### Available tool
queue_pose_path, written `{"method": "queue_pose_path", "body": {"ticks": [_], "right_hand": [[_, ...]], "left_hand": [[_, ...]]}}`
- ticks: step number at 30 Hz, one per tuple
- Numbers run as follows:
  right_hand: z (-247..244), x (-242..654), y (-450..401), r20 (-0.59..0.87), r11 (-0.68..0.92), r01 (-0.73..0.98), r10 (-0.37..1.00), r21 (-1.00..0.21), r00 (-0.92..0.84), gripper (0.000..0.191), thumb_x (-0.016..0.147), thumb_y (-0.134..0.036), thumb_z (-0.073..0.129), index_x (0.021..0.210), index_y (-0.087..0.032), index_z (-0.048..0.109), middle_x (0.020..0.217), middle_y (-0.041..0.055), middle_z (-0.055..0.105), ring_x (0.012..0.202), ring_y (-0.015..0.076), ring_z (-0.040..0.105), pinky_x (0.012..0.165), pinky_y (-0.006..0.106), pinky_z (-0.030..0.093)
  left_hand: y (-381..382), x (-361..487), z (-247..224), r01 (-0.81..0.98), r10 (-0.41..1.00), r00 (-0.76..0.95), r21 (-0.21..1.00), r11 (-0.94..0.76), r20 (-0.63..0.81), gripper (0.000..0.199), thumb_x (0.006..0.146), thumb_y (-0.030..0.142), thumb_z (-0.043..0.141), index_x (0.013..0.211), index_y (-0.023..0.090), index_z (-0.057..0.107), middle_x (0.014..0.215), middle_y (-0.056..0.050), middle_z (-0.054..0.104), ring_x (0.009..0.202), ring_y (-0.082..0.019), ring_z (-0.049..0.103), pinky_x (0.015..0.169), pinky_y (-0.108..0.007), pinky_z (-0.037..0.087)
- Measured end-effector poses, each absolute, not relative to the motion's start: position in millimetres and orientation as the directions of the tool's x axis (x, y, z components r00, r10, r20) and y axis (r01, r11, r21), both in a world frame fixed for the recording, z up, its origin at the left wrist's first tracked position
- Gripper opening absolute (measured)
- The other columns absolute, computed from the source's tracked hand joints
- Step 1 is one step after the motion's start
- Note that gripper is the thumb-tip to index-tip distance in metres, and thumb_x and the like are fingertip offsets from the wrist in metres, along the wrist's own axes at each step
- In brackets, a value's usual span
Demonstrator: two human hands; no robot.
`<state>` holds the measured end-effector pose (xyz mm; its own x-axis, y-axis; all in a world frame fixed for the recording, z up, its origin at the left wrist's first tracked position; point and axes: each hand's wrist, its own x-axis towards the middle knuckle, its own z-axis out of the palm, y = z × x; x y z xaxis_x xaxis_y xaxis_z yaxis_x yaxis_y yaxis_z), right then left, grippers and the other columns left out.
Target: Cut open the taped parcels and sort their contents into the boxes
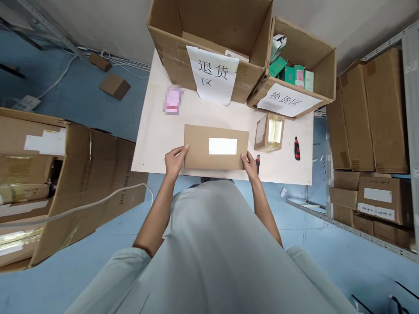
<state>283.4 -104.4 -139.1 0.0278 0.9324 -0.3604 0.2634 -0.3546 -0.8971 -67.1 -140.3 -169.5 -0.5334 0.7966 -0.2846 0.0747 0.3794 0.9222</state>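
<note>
A flat brown cardboard package (199, 148) with a white label lies at the front of the white table (157, 131). My left hand (176, 160) grips its left edge between thumb and fingers. At its right edge, my right hand (249, 165) holds the lower corner the same way. Just beside my right hand lies a red and black cutter (258, 162), partly hidden by the fingers. A small taped box (269, 132) stands to the right of the package, and a second red and black cutter (297, 148) lies beyond it.
Two open cartons with paper signs, a large one (170, 56) and a smaller one (327, 78) holding green boxes, stand along the back. A blurred pink item (173, 100) lies at the left. A big carton (88, 165) is left of the table; shelved boxes (386, 113) stand right.
</note>
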Motion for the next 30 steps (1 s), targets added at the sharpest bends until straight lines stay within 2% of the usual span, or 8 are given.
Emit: {"method": "queue_pose_path", "body": {"ticks": [2,5,7,11,15,22,28,30], "right_hand": [[-142.5,280.8,-98.2,-0.353,-0.341,0.26,0.936,-0.903,0.004,0.077,0.098,-0.08,0.065,0.158,-0.031,0.07,0.162,0.0061,0.072,0.157,0.0303,0.06,0.137,0.057,0.043],[-147.6,275.6,-92.5,-0.342,-0.333,0.251,0.94,-0.909,0.006,0.086,0.095,-0.086,0.065,0.153,-0.023,0.072,0.159,0.0124,0.074,0.149,0.0323,0.066,0.133,0.053,0.048],[-151.1,271.2,-92.7,-0.343,-0.34,0.24,0.939,-0.909,0.031,0.092,0.092,-0.089,0.065,0.151,-0.018,0.073,0.157,0.0157,0.074,0.149,0.0343,0.066,0.133,0.051,0.048],[-157.7,264.1,-102.2,-0.345,-0.355,0.231,0.935,-0.906,0.081,0.096,0.094,-0.092,0.06,0.151,-0.015,0.072,0.159,0.0172,0.073,0.153,0.035,0.064,0.135,0.05,0.045],[-163.8,263.1,-119.2,-0.358,-0.374,0.234,0.927,-0.897,0.109,0.094,0.097,-0.091,0.054,0.156,-0.019,0.069,0.164,0.0141,0.07,0.156,0.0312,0.062,0.137,0.047,0.044],[-176.8,281.7,-139.6,-0.427,-0.443,0.143,0.894,-0.885,0.133,0.092,0.098,-0.088,0.054,0.158,-0.018,0.068,0.166,0.0148,0.068,0.155,0.0276,0.064,0.136,0.048,0.045],[-183.9,320.6,-133.1,-0.51,-0.518,-0.02,0.834,-0.855,0.209,0.098,0.099,-0.093,0.043,0.171,-0.028,0.055,0.175,0.0117,0.06,0.16,0.0253,0.06,0.134,0.052,0.047],[-184.4,332.4,-132.2,-0.537,-0.541,-0.052,0.812,-0.839,0.226,0.098,0.101,-0.093,0.039,0.17,-0.026,0.058,0.17,0.0135,0.065,0.156,0.0263,0.064,0.131,0.052,0.05]], "left_hand": [[-136.5,-66.4,-172.7,0.06,0.808,-0.501,0.92,0.388,-0.309,0.055,0.087,0.073,0.082,0.1,0.02,0.087,0.114,-0.012,0.088,0.122,-0.038,0.079,0.121,-0.057,0.057],[-135.2,-63.4,-177.2,0.04,0.83,-0.461,0.927,0.373,-0.314,0.057,0.088,0.069,0.081,0.114,0.018,0.083,0.126,-0.016,0.085,0.123,-0.035,0.078,0.115,-0.051,0.06],[-138.0,-60.7,-181.2,0.019,0.809,-0.508,0.935,0.354,-0.296,0.058,0.088,0.067,0.08,0.12,0.018,0.079,0.128,-0.017,0.084,0.122,-0.032,0.078,0.112,-0.046,0.062],[-149.1,-58.0,-190.2,-0.001,0.742,-0.6,0.928,0.372,-0.298,0.052,0.09,0.073,0.075,0.096,0.022,0.071,0.098,-0.009,0.081,0.103,-0.026,0.079,0.101,-0.042,0.065],[-159.6,-57.9,-190.9,-0.073,0.71,-0.61,0.917,0.391,-0.351,0.057,0.081,0.079,0.081,0.08,0.026,0.06,0.076,-0.003,0.073,0.086,-0.023,0.076,0.089,-0.042,0.067],[-166.1,-48.0,-161.5,-0.166,0.76,-0.537,0.929,0.331,-0.366,0.068,0.074,0.083,0.088,0.095,0.021,0.071,0.102,-0.014,0.085,0.109,-0.033,0.082,0.105,-0.054,0.069],[-166.8,5.0,-98.6,-0.124,0.887,-0.356,0.956,0.265,-0.293,0.06,0.082,0.08,0.089,0.092,0.023,0.076,0.098,-0.009,0.086,0.102,-0.032,0.085,0.101,-0.053,0.072],[-167.9,24.4,-76.5,-0.093,0.929,-0.272,0.967,0.235,-0.252,0.054,0.085,0.077,0.088,0.089,0.025,0.076,0.105,-0.01,0.088,0.11,-0.033,0.086,0.106,-0.053,0.07]]}}
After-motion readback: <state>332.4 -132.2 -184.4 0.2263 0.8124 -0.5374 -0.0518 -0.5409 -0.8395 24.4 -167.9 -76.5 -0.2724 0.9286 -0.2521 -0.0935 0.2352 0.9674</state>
